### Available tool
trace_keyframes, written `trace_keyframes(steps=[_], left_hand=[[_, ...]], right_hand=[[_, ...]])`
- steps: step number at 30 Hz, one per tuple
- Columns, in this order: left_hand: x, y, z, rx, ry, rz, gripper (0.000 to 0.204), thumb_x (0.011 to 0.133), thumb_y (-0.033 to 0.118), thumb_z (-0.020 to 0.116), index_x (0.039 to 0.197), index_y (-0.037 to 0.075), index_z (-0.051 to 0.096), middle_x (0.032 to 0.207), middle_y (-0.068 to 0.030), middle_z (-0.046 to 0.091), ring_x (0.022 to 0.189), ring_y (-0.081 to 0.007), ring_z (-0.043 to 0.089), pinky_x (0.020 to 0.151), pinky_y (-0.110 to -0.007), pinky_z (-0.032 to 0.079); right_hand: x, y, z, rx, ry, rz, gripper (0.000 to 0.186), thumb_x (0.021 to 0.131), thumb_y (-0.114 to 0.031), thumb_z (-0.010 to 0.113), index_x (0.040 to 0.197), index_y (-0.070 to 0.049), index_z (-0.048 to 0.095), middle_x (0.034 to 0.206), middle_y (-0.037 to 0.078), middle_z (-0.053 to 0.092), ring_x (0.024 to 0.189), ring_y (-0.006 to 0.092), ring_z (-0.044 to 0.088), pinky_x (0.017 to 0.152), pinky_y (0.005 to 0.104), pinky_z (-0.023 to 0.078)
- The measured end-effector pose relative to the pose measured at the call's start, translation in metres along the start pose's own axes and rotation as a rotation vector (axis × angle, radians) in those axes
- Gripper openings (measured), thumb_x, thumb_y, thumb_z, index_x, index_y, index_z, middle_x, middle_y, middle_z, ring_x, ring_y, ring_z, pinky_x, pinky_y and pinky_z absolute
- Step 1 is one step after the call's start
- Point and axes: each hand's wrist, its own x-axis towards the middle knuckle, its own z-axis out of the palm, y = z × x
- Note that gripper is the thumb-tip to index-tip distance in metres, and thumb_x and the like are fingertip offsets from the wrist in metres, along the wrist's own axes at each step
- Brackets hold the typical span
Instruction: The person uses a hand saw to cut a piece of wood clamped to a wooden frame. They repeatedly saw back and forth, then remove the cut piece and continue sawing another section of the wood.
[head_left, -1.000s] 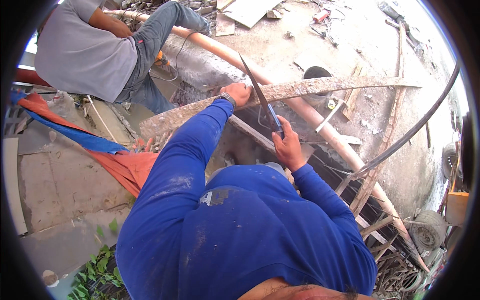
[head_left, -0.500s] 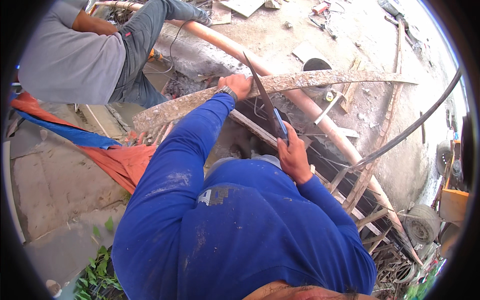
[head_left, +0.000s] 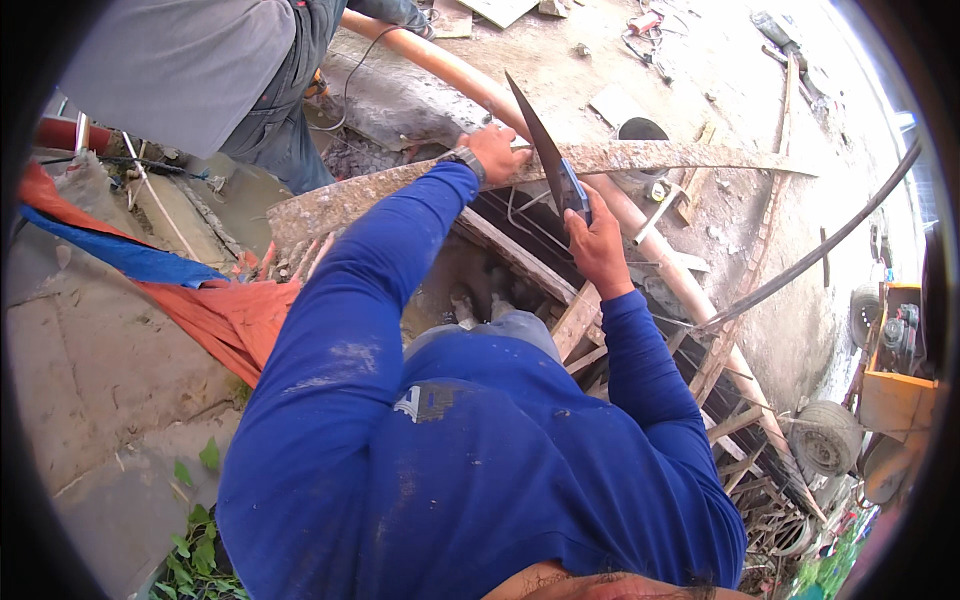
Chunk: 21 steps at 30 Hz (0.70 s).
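Note:
A long, dirt-crusted wooden plank (head_left: 690,155) lies across in front of me. My left hand (head_left: 493,155), with a watch on its wrist, grips the plank left of its middle, fingers over the far edge and thumb apart. In my right hand (head_left: 597,247) is a handsaw (head_left: 543,143), held by its blue and black handle just on the near side of the plank. Its dark blade slants up and to the left, crossing the plank beside my left thumb. Whether the teeth touch the wood I cannot tell.
A co-worker in a grey shirt (head_left: 180,70) is close at upper left. Beneath the plank runs a long pale pipe (head_left: 440,62), beside a dark bucket (head_left: 640,130). An orange tarp (head_left: 245,325) lies left; a dark cable (head_left: 810,265) and wheel (head_left: 826,438) are right.
My right hand has moved slightly up and right, carrying the saw the same way. My left hand has shifted slightly up and right, its thumb now apart. The co-worker appears farther right.

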Motion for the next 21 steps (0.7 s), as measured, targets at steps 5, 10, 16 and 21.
trace_keyframes(steps=[5,10,16,21], left_hand=[[-0.015,-0.045,-0.036,0.067,-0.161,-0.010,0.080,0.103,0.074,0.057,0.141,0.006,0.073,0.142,-0.0271,0.072,0.137,-0.0416,0.067,0.115,-0.056,0.051],[-0.024,-0.048,-0.035,0.111,-0.254,-0.043,0.088,0.103,0.079,0.052,0.135,-0.001,0.075,0.137,-0.0288,0.074,0.131,-0.0445,0.070,0.115,-0.052,0.052],[-0.021,-0.059,-0.023,0.042,-0.216,-0.007,0.086,0.107,0.076,0.047,0.127,-0.001,0.078,0.132,-0.0290,0.076,0.128,-0.0440,0.071,0.114,-0.052,0.052],[-0.017,-0.053,-0.010,-0.001,-0.143,-0.034,0.088,0.110,0.074,0.041,0.119,-0.003,0.081,0.125,-0.0326,0.077,0.126,-0.0464,0.072,0.113,-0.054,0.053]], right_hand=[[-0.016,-0.001,-0.003,0.367,-0.023,0.158,0.040,0.113,-0.020,0.065,0.147,0.002,0.062,0.089,0.005,0.068,0.072,0.0137,0.062,0.068,0.0347,0.052],[-0.020,0.019,0.006,0.139,0.085,0.023,0.036,0.119,-0.025,0.058,0.144,-0.001,0.062,0.082,-0.003,0.060,0.062,0.0046,0.054,0.055,0.0247,0.044],[-0.128,-0.009,-0.033,-0.046,0.090,0.080,0.037,0.116,-0.023,0.057,0.143,0.001,0.065,0.098,0.013,0.071,0.082,0.0230,0.066,0.079,0.0369,0.052],[-0.127,-0.028,-0.037,-0.106,0.104,0.077,0.038,0.114,-0.024,0.060,0.141,0.002,0.066,0.112,0.024,0.077,0.101,0.0406,0.075,0.091,0.0506,0.056]])
